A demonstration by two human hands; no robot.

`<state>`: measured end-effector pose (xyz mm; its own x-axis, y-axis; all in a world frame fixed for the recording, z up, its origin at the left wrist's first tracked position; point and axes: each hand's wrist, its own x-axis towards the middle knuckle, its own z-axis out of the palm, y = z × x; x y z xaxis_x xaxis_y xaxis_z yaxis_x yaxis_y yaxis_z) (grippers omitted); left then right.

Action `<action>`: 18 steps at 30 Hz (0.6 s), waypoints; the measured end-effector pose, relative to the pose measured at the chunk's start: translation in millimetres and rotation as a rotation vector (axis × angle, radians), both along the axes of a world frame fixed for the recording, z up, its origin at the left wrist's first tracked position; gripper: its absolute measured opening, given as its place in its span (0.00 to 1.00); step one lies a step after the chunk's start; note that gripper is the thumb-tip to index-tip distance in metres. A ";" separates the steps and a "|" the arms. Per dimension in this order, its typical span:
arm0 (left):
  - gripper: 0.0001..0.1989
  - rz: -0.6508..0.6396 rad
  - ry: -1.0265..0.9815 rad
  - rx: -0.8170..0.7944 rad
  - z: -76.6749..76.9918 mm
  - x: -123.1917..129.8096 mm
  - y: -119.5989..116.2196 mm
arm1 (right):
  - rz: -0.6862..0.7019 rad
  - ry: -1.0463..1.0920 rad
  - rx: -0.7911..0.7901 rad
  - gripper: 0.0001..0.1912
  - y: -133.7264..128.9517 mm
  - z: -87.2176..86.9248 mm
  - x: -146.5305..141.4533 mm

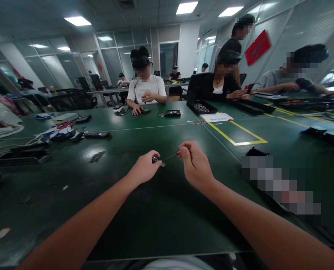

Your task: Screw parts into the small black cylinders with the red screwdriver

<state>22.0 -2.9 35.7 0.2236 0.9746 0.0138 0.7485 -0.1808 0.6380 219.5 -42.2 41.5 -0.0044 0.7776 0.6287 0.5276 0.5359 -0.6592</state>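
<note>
Equipment (17, 154), dark and too blurred to name, is spread along the left of the green table (144, 225), and a pen-shaped tool (98, 135) is laid to the right of it, farther off. Near the middle, a small round part (155, 159) is grasped between the thumb and curled fingers of the left hand (144, 167); a tiny pale piece (163, 164) is seen by the thumb tip, though whether the two are joined cannot be told. Just to the right, the thin shaft of a driver-like tool (170, 156) is aimed leftward and slightly down at that piece; contact at the tip cannot be made out. Its reddish handle is pinched in the fingers of the right hand (194, 161). Good work here would be helped by the part being braced low, the thumb being kept off the shaft's line, and pressure being applied gently, since a slip could be driven into the left fingers. Farther right, a black tray (189, 108) and yellow tape (251, 143) are left well apart.
</note>
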 end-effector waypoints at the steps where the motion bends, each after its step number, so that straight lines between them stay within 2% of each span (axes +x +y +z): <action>1: 0.13 -0.023 0.049 -0.014 1.1 2.8 1.6 | 0.001 -0.001 0.002 0.10 0.1 0.4 0.3; 5: 0.13 -0.151 0.263 -0.039 0.9 12.0 8.6 | 0.013 -0.028 0.009 0.10 -0.3 2.5 0.9; 8: 0.13 -0.202 0.343 -0.039 -2.5 14.9 13.7 | 0.021 -0.040 0.006 0.10 -1.3 3.4 0.8; 13: 0.09 -0.212 0.309 -0.034 -4.7 11.6 17.4 | 0.023 -0.037 -0.013 0.10 -2.0 3.7 0.9; 16: 0.11 -0.191 0.239 -0.019 -0.8 2.2 18.6 | 0.029 -0.043 -0.017 0.10 -1.9 3.8 1.3; 18: 0.15 -0.155 0.143 -0.068 4.7 -9.3 20.2 | 0.035 -0.048 -0.012 0.10 -1.5 3.7 1.3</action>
